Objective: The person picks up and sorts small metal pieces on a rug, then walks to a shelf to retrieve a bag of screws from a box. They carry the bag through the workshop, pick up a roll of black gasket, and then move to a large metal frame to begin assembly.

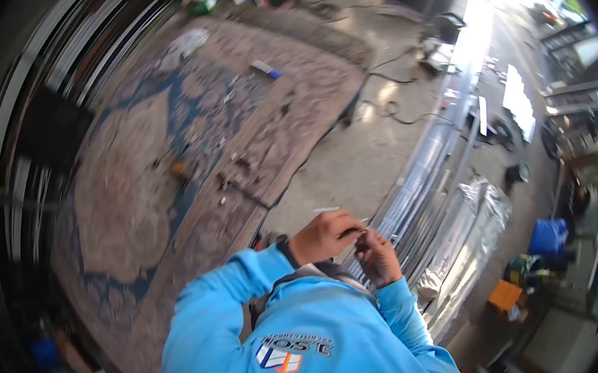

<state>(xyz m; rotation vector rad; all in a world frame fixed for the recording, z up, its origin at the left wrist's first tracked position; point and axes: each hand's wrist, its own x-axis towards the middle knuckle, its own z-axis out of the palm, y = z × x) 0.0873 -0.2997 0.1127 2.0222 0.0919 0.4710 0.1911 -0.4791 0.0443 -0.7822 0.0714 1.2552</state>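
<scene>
My left hand (325, 237), with a dark watch at the wrist, is raised in front of my chest. Its fingers are pinched together and meet those of my right hand (378, 257), also closed. A small, thin, light piece shows between the fingertips, too small to name. Light blue sleeves (232, 275) cover both arms. Below the hands, long metal profiles (417, 203) lie side by side on the floor.
A worn carpet-covered worktable (124, 190) stands at left, with a blue-and-white tube (266, 69) and scattered bits on it. Crumpled silver wrapping (475, 230), a blue bag (548, 237) and an orange item (505, 296) are at right. A cable (397, 114) crosses the floor.
</scene>
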